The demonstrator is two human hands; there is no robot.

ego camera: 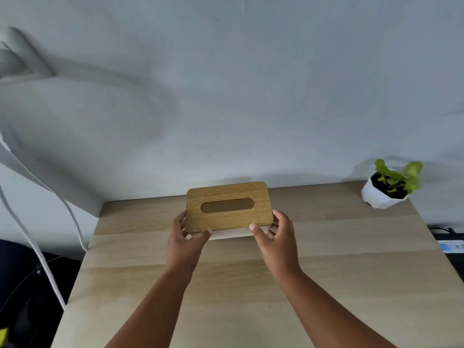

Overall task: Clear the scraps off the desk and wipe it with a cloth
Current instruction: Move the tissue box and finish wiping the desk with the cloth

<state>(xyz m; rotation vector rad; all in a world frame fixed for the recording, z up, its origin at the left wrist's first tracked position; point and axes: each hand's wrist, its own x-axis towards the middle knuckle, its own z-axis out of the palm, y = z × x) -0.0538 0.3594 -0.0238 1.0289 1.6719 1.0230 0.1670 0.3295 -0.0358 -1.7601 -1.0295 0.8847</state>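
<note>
- A tissue box (pixel 229 208) with a wooden lid and a pale body is held by both hands near the far edge of the worktop (pixel 251 285), about midway between its far corners.
- The left hand (pixel 184 237) is placed at the left end of the box: its thumb lies on the near left corner of the lid and its fingers are curled round the end.
- The right hand (pixel 275 233) is placed in the same manner at the right end, with the thumb on the near right corner of the lid.
- Each grip is therefore closed on the box, at a narrow opening set by the height of the box.
- It cannot be told whether the box is resting on the worktop or is lifted a little above it.
- The two-handed hold at both ends is judged to keep the box level while it is taken out of the way, so that the surface under it can be wiped.
- The oval slot in the lid looks dark; no tissue is seen in it.
- A small plant in a white pot (pixel 388 190) stands at the far right corner of the worktop, well apart from the box.
- No scraps and no cloth are seen anywhere in the view, so their place cannot be told.
</note>
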